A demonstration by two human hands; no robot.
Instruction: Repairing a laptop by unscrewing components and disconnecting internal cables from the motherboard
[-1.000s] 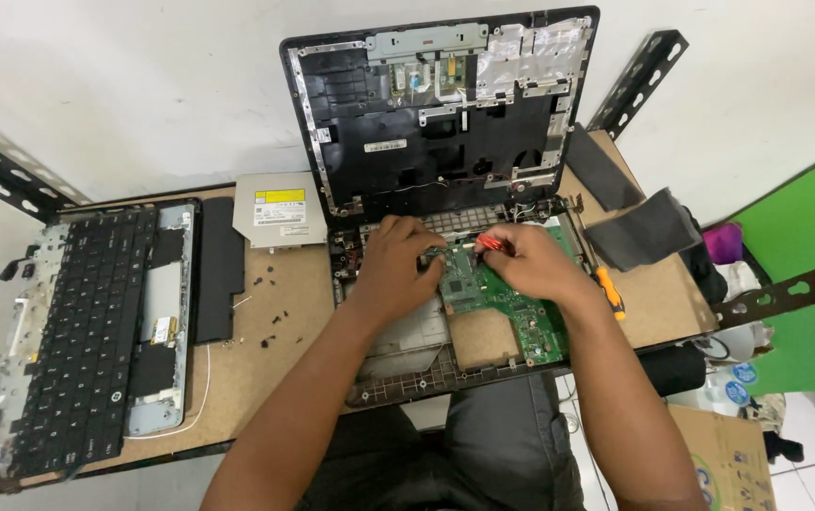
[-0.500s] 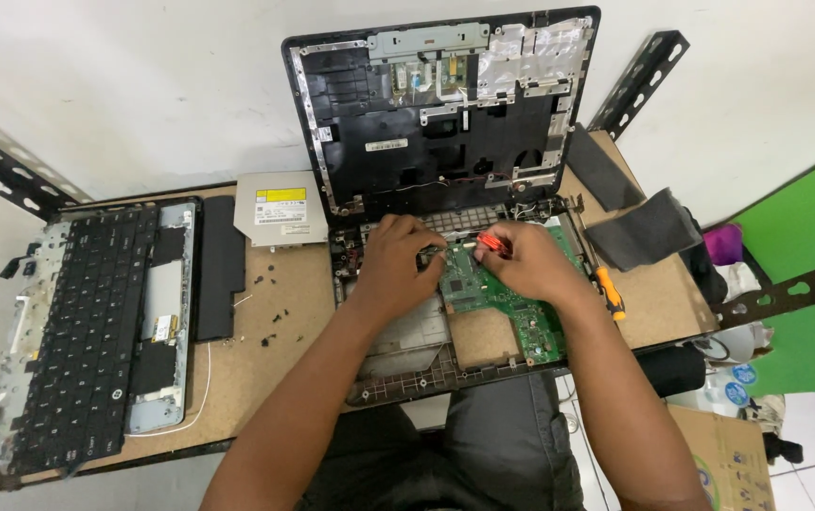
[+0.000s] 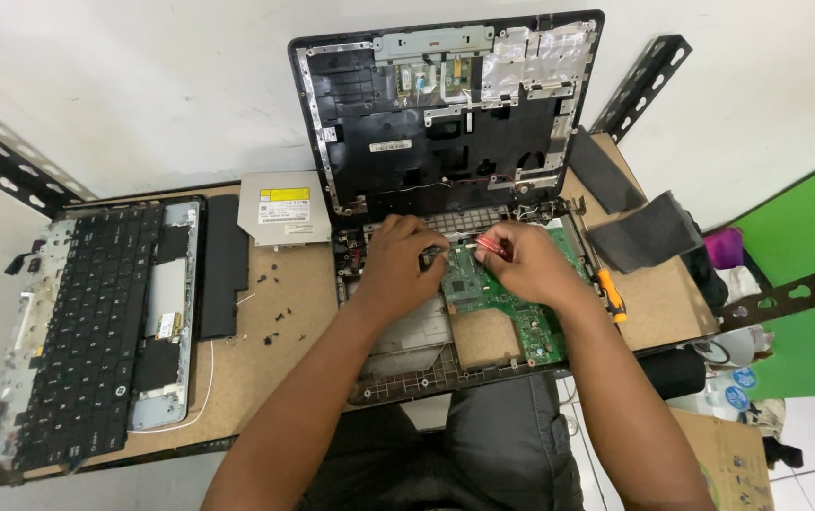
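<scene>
Two hands work the green circuit board [image 3: 507, 293]: left hand [image 3: 398, 265] presses flat to steady it; right hand [image 3: 530, 265] fingers are clamped on a red-handled tool [image 3: 490, 243].

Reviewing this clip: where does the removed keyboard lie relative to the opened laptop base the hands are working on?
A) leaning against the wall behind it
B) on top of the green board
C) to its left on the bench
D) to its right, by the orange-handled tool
C: the keyboard lies flat at the bench's left end, apart from the laptop base, with the silver optical drive between them.
</scene>
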